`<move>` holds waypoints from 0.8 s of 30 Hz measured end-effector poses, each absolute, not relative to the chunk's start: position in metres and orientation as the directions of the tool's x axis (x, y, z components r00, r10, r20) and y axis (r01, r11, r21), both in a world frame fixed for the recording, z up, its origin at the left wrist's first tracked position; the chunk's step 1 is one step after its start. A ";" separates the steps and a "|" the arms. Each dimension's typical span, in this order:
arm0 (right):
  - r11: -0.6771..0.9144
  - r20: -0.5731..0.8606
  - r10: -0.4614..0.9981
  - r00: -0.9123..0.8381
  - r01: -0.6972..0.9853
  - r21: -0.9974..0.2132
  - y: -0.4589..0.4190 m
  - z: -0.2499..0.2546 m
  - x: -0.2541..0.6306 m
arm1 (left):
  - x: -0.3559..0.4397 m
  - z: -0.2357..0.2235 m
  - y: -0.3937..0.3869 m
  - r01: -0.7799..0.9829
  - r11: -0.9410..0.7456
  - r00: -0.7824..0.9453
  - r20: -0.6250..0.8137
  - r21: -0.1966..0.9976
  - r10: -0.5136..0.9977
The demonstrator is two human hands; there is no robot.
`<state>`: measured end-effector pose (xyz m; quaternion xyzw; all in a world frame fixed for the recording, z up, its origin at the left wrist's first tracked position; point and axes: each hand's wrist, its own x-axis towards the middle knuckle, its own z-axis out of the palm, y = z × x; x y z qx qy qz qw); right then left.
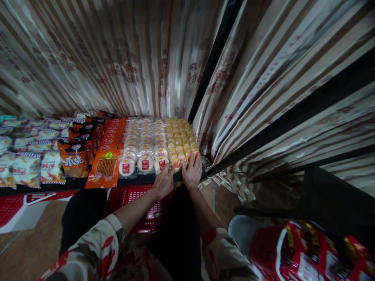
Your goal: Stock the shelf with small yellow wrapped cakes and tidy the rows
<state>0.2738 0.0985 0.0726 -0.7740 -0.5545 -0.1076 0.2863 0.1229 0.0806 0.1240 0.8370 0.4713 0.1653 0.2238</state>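
Note:
Rows of small yellow-wrapped snack packets lie at the right end of a dark shelf. My right hand rests on their front right corner, fingers stretched out over the wrappers. At the front left corner of the same block, my left hand has its fingers bent and pressed together; whatever they pinch is hidden. Just left of it are rows of round white crackers in clear packs with red labels. An orange bag of brown sticks lies flat beside the crackers.
Orange-and-black snack bags and white striped snack bags fill the shelf's left part. A red basket stands below, between my knees. Dark metal posts and a striped curtain rise behind. Red snack bags sit lower right.

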 end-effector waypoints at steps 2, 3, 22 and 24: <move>-0.216 0.495 0.789 0.363 0.919 -0.328 0.099 0.072 0.274 | 0.122 0.125 0.080 0.719 -0.460 0.507 0.059 0.521 0.860; -0.212 0.502 0.785 0.363 0.919 -0.333 0.099 0.071 0.274 | 0.122 0.125 0.079 0.721 -0.463 0.508 0.060 0.517 0.859; -0.208 0.523 0.766 0.373 0.915 -0.346 0.097 0.074 0.272 | 0.129 0.120 0.074 0.696 -0.519 0.524 0.143 0.496 0.840; -0.205 0.524 0.766 0.373 0.914 -0.350 0.097 0.074 0.271 | 0.127 0.121 0.072 0.685 -0.527 0.533 0.146 0.503 0.833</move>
